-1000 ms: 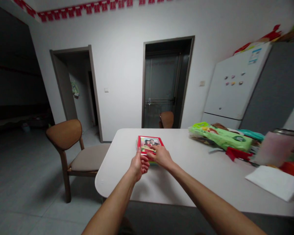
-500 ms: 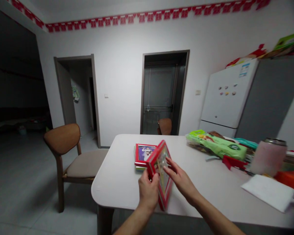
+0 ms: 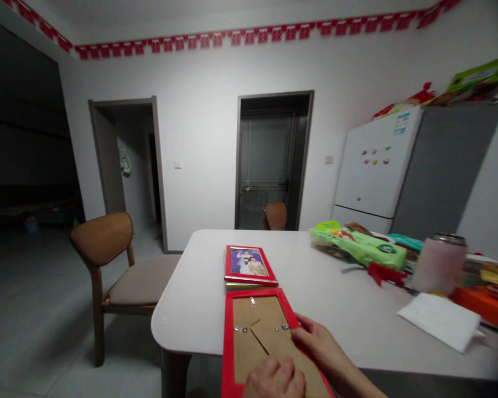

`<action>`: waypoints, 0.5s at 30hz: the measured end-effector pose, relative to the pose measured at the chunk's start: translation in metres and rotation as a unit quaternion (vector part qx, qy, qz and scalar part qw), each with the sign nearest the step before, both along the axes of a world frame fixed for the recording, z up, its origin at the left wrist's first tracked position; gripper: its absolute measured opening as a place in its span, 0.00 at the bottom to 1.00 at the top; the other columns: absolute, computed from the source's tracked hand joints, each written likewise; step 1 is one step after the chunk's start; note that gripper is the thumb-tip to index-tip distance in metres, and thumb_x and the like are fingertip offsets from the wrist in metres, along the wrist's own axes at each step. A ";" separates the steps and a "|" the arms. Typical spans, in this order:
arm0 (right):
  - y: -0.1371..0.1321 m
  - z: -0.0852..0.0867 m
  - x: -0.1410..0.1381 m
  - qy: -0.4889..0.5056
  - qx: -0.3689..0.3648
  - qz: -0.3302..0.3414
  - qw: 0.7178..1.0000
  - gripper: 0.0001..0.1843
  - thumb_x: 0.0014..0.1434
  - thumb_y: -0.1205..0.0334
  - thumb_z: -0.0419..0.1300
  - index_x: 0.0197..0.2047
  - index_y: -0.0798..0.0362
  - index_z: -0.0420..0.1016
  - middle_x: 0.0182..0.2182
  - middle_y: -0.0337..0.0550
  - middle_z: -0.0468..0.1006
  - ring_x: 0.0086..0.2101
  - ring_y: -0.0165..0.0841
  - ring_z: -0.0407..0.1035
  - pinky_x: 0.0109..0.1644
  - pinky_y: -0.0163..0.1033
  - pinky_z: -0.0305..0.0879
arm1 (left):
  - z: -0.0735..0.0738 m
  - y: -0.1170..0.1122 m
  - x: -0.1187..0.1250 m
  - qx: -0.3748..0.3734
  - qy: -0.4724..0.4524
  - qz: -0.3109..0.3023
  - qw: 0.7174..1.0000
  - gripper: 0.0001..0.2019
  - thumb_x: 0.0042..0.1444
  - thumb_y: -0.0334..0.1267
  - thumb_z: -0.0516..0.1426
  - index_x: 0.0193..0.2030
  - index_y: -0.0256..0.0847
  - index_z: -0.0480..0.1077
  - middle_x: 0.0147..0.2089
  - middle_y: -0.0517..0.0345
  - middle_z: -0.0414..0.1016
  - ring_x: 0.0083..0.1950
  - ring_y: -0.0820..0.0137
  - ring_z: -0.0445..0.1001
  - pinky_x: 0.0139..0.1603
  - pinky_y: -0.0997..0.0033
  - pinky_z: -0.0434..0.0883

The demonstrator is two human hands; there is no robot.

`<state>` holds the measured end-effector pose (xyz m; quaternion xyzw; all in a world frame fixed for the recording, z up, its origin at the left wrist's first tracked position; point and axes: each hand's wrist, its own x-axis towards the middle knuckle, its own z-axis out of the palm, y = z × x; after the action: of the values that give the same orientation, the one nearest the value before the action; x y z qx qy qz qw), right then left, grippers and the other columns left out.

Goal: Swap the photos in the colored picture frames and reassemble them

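Observation:
A red picture frame [image 3: 229,345] is tilted in front of me with its brown backing board [image 3: 249,354] showing. Metal clips and a dark slit are visible on the board. My right hand [image 3: 315,338] grips the frame's right edge, thumb over the border. Curled fingers of my left hand [image 3: 274,378] press together on the lower part of the backing; what lies under them is hidden. Just beyond, a second red frame [image 3: 251,265] with a photo of people lies face up on a stack at the table's left part.
On the right of the white table [image 3: 186,304] lie a green packet [image 3: 361,247], a pink jar [image 3: 440,265], a folded white sheet [image 3: 440,322] and other clutter. A wooden chair [image 3: 103,237] stands left. A fridge [image 3: 373,171] is behind at right.
The held frame has turned from edge-on to show its back, and it has come lower and closer. My left hand has moved from its edge onto the backing; my right now grips the side.

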<state>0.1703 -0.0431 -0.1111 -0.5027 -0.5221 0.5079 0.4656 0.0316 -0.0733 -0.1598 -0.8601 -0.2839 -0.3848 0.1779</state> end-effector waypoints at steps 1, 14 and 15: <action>0.005 -0.004 0.001 -0.057 0.021 -0.014 0.998 0.25 0.39 0.63 0.51 0.44 0.58 0.68 0.33 0.44 0.77 0.32 0.36 0.71 0.35 0.37 0.65 | -0.005 0.004 0.000 0.039 0.000 -0.010 0.999 0.10 0.51 0.30 0.48 0.38 0.40 0.67 0.35 0.54 0.75 0.25 0.68 0.69 0.23 0.73 0.66; 0.023 -0.024 0.002 -0.500 0.149 -0.074 0.850 0.20 0.41 0.69 0.49 0.39 0.56 0.71 0.38 0.49 0.70 0.39 0.34 0.64 0.44 0.33 0.57 | 0.004 -0.002 -0.007 -0.127 0.104 -0.010 0.986 0.13 0.45 0.33 0.54 0.40 0.37 0.67 0.42 0.53 0.72 0.34 0.64 0.70 0.31 0.69 0.70; 0.024 -0.023 0.002 -0.504 0.159 -0.067 0.846 0.20 0.41 0.70 0.49 0.39 0.56 0.71 0.41 0.49 0.69 0.42 0.34 0.63 0.46 0.33 0.56 | 0.009 -0.002 -0.012 -0.174 0.096 -0.019 0.980 0.14 0.44 0.35 0.55 0.41 0.39 0.67 0.43 0.54 0.72 0.36 0.64 0.70 0.34 0.68 0.70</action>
<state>0.1722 -0.0195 -0.1341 -0.6428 -0.7233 0.0621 0.2445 0.0195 -0.0751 -0.1510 -0.9159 -0.3120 -0.2485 0.0446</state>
